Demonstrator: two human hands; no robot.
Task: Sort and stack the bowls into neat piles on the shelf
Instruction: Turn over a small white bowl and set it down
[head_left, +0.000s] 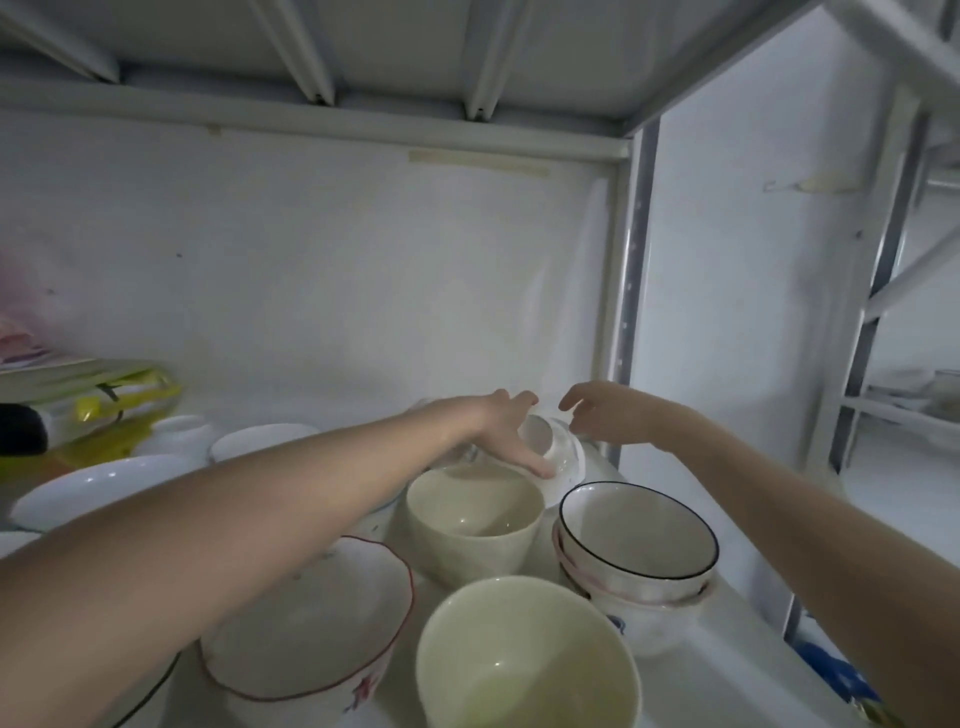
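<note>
My left hand (511, 434) grips a small white bowl (558, 454), tilted on its side at the back of the shelf (727, 670), thumb on its rim. Just right of it my right hand (602, 410) hovers with its fingers apart, holding nothing. In front stand a cream cup-shaped bowl (470, 522), a black-rimmed bowl (636, 530) on top of a short stack, a red-rimmed flowered bowl (306, 618) under my left forearm, and a large cream bowl (524, 657) nearest me.
White bowls and a white plate (98, 488) lie at the left, beside yellow packaging (119, 395) and a dark object. The shelf's metal upright (631, 291) stands right of my hands, the upper shelf is close overhead, and a blue item (831, 670) lies at the right edge.
</note>
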